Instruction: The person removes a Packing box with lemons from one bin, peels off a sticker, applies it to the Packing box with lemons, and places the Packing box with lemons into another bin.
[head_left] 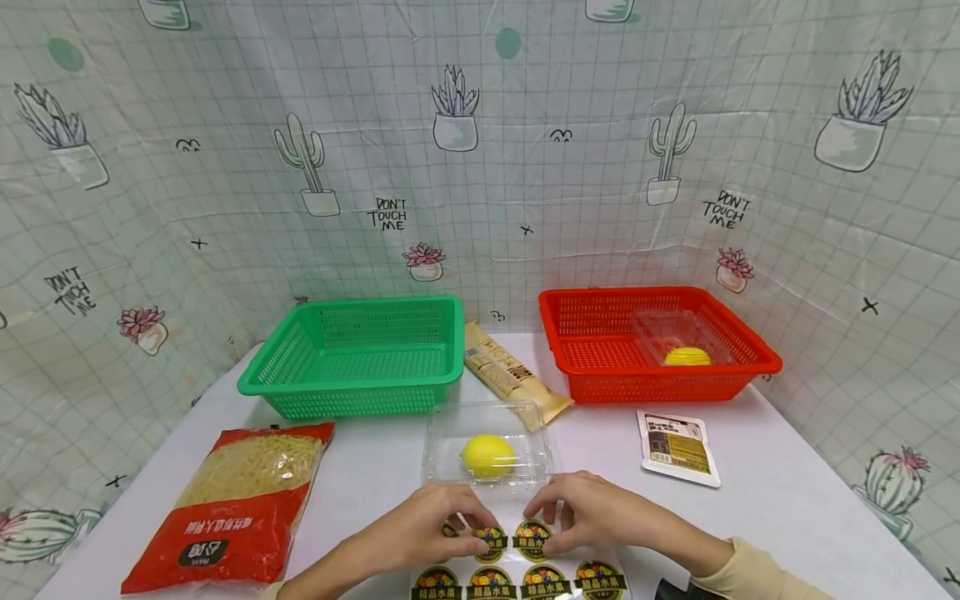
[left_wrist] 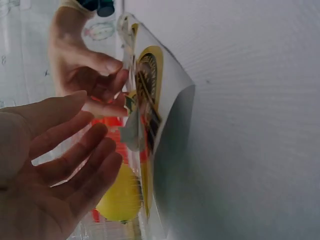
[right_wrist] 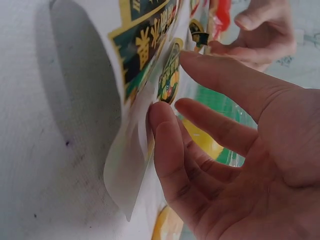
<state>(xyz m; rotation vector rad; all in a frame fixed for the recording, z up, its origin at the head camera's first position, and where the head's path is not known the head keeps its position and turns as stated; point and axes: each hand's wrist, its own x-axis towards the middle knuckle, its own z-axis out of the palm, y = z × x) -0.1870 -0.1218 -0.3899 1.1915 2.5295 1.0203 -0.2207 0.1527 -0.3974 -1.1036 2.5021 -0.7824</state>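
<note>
A sheet of round black-and-gold fruit stickers lies at the table's front edge, its edge curled up. My right hand is over the sheet's right part and pinches a sticker between thumb and forefinger. My left hand is over its left part, fingertips close by another sticker. In the left wrist view the left fingers are loosely bent, with nothing visible between them. Just beyond both hands stands a clear plastic box with a lemon inside.
A green basket stands back left. The red basket at back right holds another clear box with a yellow fruit. Around them lie a tan packet, a red pasta bag and a small white pouch.
</note>
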